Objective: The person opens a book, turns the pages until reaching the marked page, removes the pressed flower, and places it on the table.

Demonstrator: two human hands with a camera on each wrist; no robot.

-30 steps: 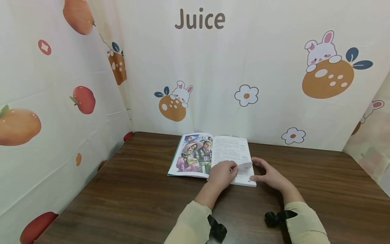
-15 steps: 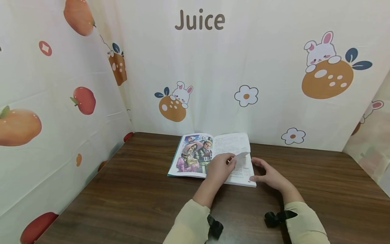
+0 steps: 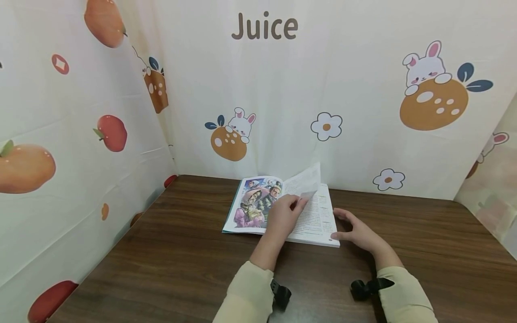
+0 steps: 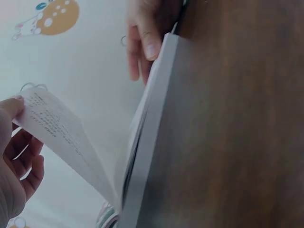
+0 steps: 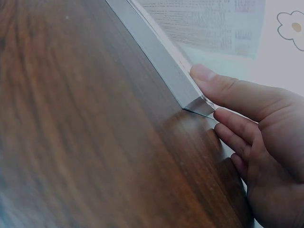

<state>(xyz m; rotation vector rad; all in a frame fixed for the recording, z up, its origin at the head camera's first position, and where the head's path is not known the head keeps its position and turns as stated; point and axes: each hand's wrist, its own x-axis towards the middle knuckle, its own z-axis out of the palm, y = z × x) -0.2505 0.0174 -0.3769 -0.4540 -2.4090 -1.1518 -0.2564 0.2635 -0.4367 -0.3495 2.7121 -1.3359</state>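
Note:
An open book (image 3: 317, 220) lies on the table, a colour picture of several figures on its left page and printed text on its right. My left hand (image 3: 281, 217) pinches the loose edge of a lifted page (image 3: 308, 179) between thumb and fingers. In the left wrist view that page (image 4: 61, 137) stands up from the spine in the left hand (image 4: 16, 161). My right hand (image 3: 359, 231) holds the book's near right corner. The right wrist view has the right thumb (image 5: 204, 73) on top of the corner and the fingers against its side.
The dark wooden table (image 3: 181, 255) extends on both sides of the book. A white printed curtain (image 3: 278, 89) hangs right behind it, and another printed curtain (image 3: 72, 179) borders the left. Black straps with small devices (image 3: 280, 294) are on both sleeves.
My left hand has moved left and slightly away from me, lifting the page from a curled corner to nearly upright. More of the text page beneath shows. The right hand has stayed put.

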